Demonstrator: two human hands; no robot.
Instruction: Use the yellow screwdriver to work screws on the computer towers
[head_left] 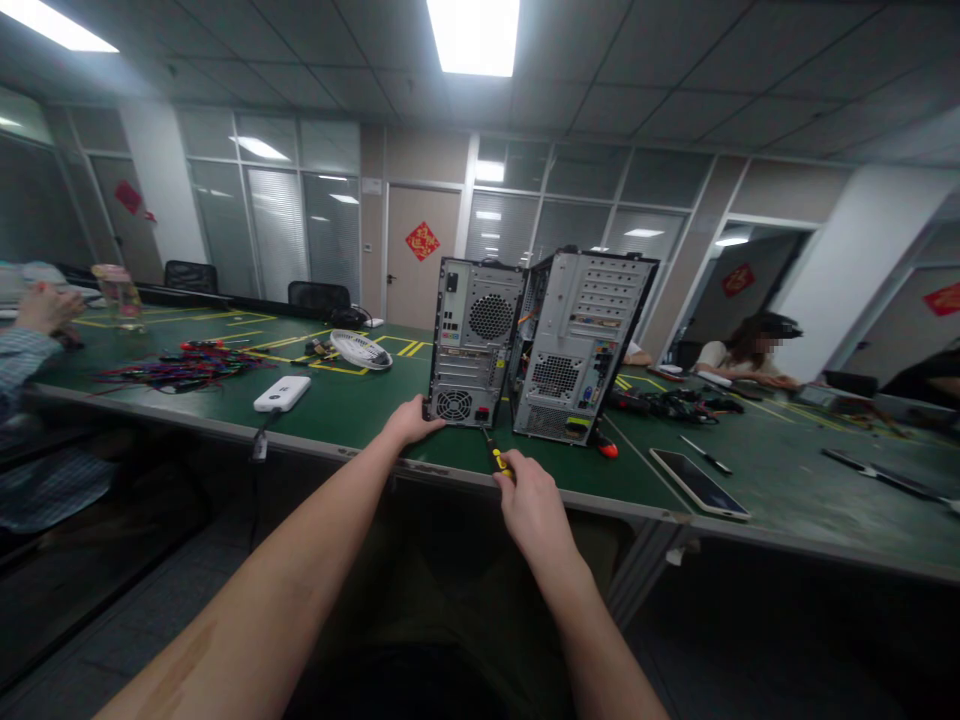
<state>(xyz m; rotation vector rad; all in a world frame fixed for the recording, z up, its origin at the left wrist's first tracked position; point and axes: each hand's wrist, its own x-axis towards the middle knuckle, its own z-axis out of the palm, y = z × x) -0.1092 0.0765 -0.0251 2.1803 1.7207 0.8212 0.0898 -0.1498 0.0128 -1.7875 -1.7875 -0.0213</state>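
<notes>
Two computer cases stand upright at the table's front edge, their backs facing me. My left hand [412, 422] grips the lower left corner of the left computer case [469, 345], some fingers hidden beside it. In my right hand [527, 490], closed around its handle, is a yellow and black screwdriver [498, 459]. Its shaft points at the bottom edge of that same case; whether the tip touches a screw is too small to tell. The right computer case [574, 345] has its left side uncovered, with wires showing inside. An orange-red handle [607, 450] lies at its lower right.
On the green table [360, 430], a white power bank [283, 393] with a cable, a pile of wires [191, 366] and a white oval tray [361, 350] lie left. A phone [697, 482], a thin tool [706, 455] and black cables [682, 403] lie right. People sit at both sides.
</notes>
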